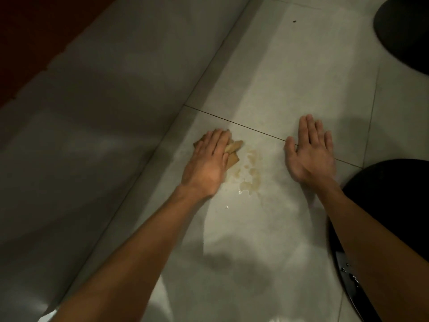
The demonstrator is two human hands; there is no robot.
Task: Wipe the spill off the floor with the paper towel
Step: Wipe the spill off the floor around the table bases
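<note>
**Near field.** A dark rounded mass (394, 205) sits at lower right. It may be the person's knee, but the light is too dim to confirm.

**Spill** (251, 176). Tan puddles and droplets lie on the pale tiled floor (267, 73), between the two hands. Not yet cleared.

**Left hand** (209, 163). Palm down, fingers straight and close together, pressing the paper towel (233, 148) flat against the floor. The grip is not closed round it, so the towel is pinned rather than pinched. The towel is bunched, stained brown and mostly hidden under the fingers. Its corners show on the side facing the spill, just beside the upper puddles.

**Right hand** (311, 156). Flat on the floor, fingers extended, holding nothing, laid across a grout line (255, 131).

**Handling assessment.** The towel is judged light, soft and limp. It is wet, so probably weak and liable to tear if dragged hard. The glossy tile should let it slide easily. Broad, flat pressure over the centre of the wad is advised, rather than a fingertip pinch at a corner.

**Far field.** A second dark rounded object (406, 33) and a small speck (294, 21).
</note>
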